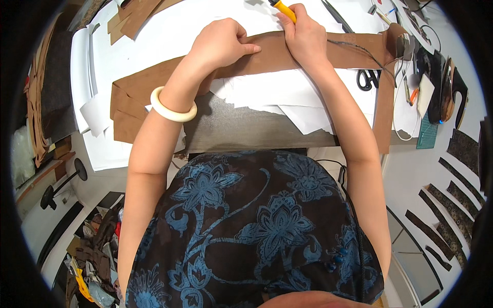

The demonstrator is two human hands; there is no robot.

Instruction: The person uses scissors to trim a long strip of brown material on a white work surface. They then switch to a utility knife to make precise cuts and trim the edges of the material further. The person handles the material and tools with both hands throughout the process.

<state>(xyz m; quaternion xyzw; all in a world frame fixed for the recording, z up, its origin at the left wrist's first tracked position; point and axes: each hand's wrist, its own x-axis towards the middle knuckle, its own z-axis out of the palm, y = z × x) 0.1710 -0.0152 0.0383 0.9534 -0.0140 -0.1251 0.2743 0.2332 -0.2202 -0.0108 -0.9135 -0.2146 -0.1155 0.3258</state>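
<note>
A long brown strip of fabric or leather (272,53) lies across the white paper in front of me, its left part folded over in layers. My left hand (220,43), below a cream bangle (172,105), has its fingers curled at the strip's far edge. Its thumb presses on top of the strip. Closed around a yellow-handled corded tool (286,10) is my right hand (306,41), over the strip's far edge. The tool's tip is blurred near the top rim. Its dark cord (354,45) runs right across the strip.
Black-handled scissors (367,79) lie partly under the strip at right. Beyond them are an iron (448,92), a green cutting mat (427,134) and small tools. More brown pieces (136,18) lie at the far left. Loose white paper (303,115) reaches the grey table's front edge (241,138).
</note>
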